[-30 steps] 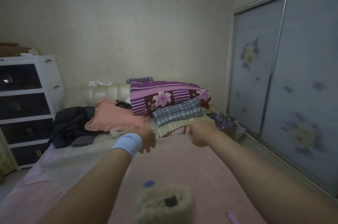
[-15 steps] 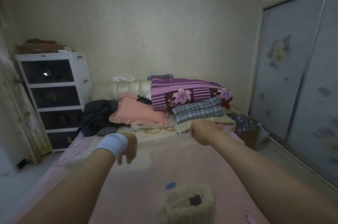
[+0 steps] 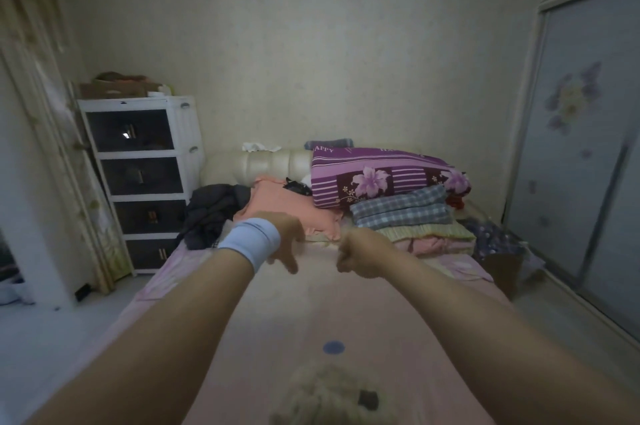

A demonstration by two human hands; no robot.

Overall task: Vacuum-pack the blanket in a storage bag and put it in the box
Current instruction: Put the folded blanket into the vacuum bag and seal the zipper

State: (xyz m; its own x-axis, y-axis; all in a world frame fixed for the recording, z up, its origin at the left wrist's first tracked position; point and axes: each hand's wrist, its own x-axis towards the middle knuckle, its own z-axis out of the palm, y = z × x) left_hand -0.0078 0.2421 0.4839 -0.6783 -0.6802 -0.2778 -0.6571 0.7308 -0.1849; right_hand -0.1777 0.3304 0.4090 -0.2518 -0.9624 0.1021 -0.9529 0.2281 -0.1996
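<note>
Head view, left hand point(image 3: 284, 240) grip slack, right hand point(image 3: 356, 253) fisted, hold unclear, over blanket point(image 3: 346, 313)

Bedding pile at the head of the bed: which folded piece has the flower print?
The purple quilt, highest of them. Below it the grey blanket is checked, the striped layer pale, the pink layer plain.

On the bed point(image 3: 346, 313), a bedding stack point(image 3: 398, 202) lies far right before the headboard point(image 3: 263, 164), a pillow point(image 3: 284, 206) just left of it and clothes point(image 3: 214, 209) farther left. Drawers point(image 3: 138, 182) stand left of the bed's far end. A box point(image 3: 502, 268) sits on the floor between bed and wardrobe point(image 3: 588, 147) at right.
</note>
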